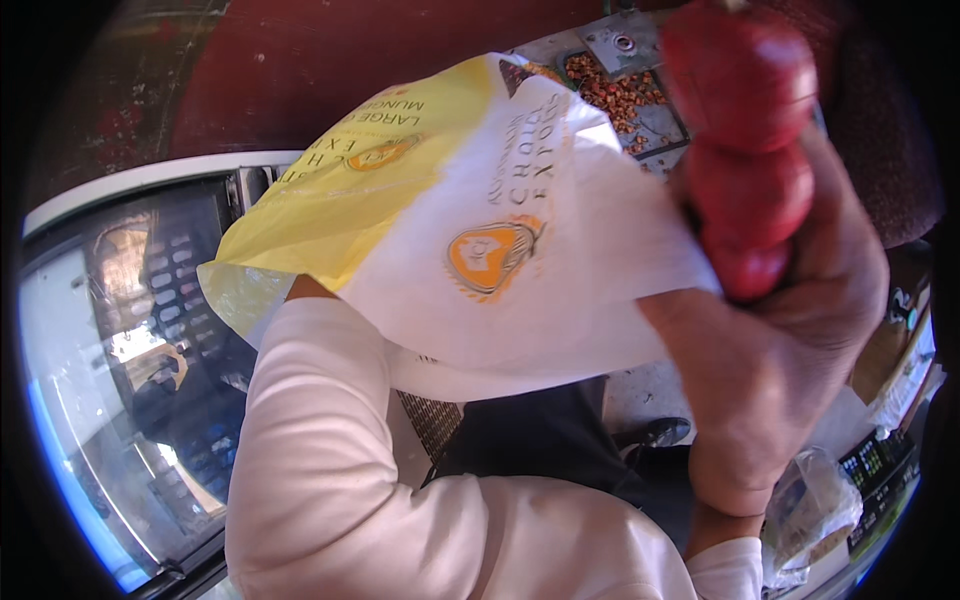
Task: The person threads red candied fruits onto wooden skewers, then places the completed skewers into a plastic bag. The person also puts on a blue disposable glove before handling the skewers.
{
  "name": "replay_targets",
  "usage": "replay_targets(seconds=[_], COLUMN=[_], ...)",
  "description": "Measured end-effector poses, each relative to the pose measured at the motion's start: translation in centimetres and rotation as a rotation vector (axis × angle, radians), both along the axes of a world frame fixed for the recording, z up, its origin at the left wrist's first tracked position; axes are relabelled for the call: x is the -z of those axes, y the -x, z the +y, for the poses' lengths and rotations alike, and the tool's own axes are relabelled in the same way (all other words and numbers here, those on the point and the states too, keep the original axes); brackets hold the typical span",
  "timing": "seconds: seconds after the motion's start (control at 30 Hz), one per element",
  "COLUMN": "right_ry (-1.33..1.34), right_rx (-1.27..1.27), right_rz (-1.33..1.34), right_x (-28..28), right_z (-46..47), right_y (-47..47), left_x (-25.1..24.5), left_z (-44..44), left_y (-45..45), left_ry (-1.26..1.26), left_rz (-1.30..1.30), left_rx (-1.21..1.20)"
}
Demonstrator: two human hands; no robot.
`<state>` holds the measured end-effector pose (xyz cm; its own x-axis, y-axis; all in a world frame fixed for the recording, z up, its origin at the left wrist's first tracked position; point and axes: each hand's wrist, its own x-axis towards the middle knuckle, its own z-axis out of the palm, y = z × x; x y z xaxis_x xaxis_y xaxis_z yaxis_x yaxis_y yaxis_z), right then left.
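A yellow and white printed plastic sack [525,315] spreads across the middle, its opening towards me. My left sleeve reaches into it from below left; a little wrist skin shows at the sack's edge, and the left hand itself is hidden inside. At the right, my right hand [832,277] is closed around a glossy red object [742,172] made of stacked, rounded lobes, largest at the top. Blur keeps its exact kind unclear. The sack's right edge lies against my right wrist and forearm, near the red object.
Behind the sack, small reddish-brown pieces [619,101] lie in and around a dark tray, beside a metal plate [619,43]. A glass-covered case [127,360] stands at left. A clear plastic bag [814,502] lies lower right; a black shoe [660,433] shows below.
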<state>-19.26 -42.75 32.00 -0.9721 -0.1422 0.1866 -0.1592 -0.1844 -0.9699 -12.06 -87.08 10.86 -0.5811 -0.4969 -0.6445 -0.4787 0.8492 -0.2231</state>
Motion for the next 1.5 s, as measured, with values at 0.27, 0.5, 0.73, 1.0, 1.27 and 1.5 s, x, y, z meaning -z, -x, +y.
replay_targets(seconds=[0.27, 0.5, 0.73, 1.0, 1.27, 1.5], right_ry=[-0.172, -0.332, -0.206, -0.184, -0.467, -0.524], right_rx=[-0.269, -0.287, -0.386, -0.765, -0.576, -0.113], right_rz=[-0.232, -0.237, -0.237, -0.543, -0.703, -0.551], right_x=[-5.7, -10.0, -18.3, -21.3, -12.7, 3.3], right_z=[0.5, -4.2, -7.1, -2.5, 12.2, 4.9], right_y=[2.1, 0.7, -0.1, 1.1, -5.2, -9.6], left_x=[-6.3, -13.6, -22.8, -32.2, -40.6, -44.8], left_z=[-0.7, -0.8, -1.3, -1.0, 1.5, 4.6], left_y=[-0.5, -5.8, -9.4, -10.0, -10.3, -9.2], left_ry=[-0.020, -0.075, -0.122, -0.172, -0.200, -0.263], left_rz=[-0.094, -0.128, -0.141, -0.137, -0.099, -0.065], left_rx=[0.001, -0.052, -0.105, -0.124, -0.159, -0.153])
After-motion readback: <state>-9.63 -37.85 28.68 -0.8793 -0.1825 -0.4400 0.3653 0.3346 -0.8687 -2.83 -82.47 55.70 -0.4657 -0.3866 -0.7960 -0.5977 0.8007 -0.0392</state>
